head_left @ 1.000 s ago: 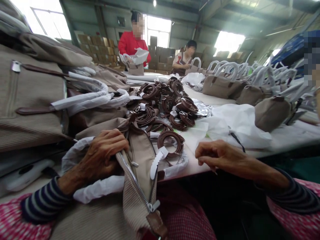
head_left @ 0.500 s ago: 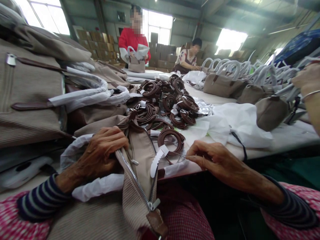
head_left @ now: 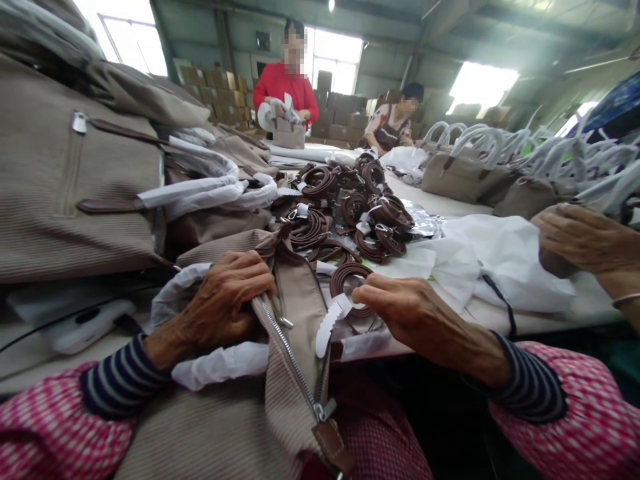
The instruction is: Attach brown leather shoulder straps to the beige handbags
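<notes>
A beige fabric handbag (head_left: 240,427) lies in my lap with its zip (head_left: 293,357) open. My left hand (head_left: 225,300) is closed on the bag's upper edge beside the zip, next to a handle wrapped in white paper (head_left: 215,363). My right hand (head_left: 407,310) reaches over the table edge and its fingers pinch the nearest coiled brown strap (head_left: 347,280), close to a white paper tag (head_left: 330,323).
A heap of coiled brown straps (head_left: 350,207) covers the table's middle, with white bags (head_left: 495,253) to the right. Stacked beige handbags (head_left: 75,187) rise at left, another row (head_left: 470,173) at right. Another person's hand (head_left: 583,240) enters at right. Two people work at the far end.
My right hand has moved left and forward from the table edge onto the nearest coiled strap. My left hand stays on the bag. Another person's hand has come into view at right.
</notes>
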A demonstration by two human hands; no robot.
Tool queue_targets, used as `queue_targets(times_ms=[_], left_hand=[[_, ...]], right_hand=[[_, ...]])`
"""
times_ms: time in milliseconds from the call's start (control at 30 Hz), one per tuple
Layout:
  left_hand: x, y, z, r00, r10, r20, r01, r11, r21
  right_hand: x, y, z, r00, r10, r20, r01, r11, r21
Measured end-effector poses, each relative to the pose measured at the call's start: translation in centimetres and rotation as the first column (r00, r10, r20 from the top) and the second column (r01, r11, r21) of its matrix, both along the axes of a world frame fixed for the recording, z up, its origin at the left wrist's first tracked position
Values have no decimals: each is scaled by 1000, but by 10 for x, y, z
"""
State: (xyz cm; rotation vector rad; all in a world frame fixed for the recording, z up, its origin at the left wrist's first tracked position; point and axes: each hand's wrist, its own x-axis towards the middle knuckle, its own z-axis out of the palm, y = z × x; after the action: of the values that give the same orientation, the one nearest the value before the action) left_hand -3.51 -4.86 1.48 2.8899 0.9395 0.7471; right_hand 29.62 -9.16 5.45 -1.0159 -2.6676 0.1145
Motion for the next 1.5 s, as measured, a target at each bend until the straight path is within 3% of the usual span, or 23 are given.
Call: queue_targets(times_ms=[267,433,600,700,800,933,1100,1233,1300,1433,1500], left_hand=[[3,-1,1,999,-6,37,7,1000,-14],[4,-1,1,999,7,32,-7,1000,-5],[4,-1,-1,998,5,69,-5,1000,3],[3,0,-2,995,-4,96,4,1000,3],[3,0,-4,996,-3,91,3,1000,0],[4,0,-4,995,-2,104,1,1000,4],[5,0,-2,994,-7,107,7,1000,-6],[5,0,-2,995,-6,98,7,1000,-13],[4,0,-2,995,-7,102,9,1000,-15],[4,0,-3,994,-10,106,11,1000,-8],[5,0,-3,994,-10,109,10,1000,0]], right_hand=[[0,32,6,997,68,33,-74,975,210],[-20,46,5,901,270,339,-351,913,207],[-24,56,-1,835,288,469,-463,828,317],[-14,61,13,875,156,459,-359,845,396],[-8,67,23,910,-90,405,-94,906,413],[-7,78,10,862,-299,410,171,932,320],[6,77,4,924,-222,312,196,974,113],[18,56,22,972,-226,70,212,964,162],[19,44,28,980,-197,-12,197,972,126],[16,27,29,987,-158,-24,156,984,-83],[18,25,24,986,-167,14,167,981,-94]])
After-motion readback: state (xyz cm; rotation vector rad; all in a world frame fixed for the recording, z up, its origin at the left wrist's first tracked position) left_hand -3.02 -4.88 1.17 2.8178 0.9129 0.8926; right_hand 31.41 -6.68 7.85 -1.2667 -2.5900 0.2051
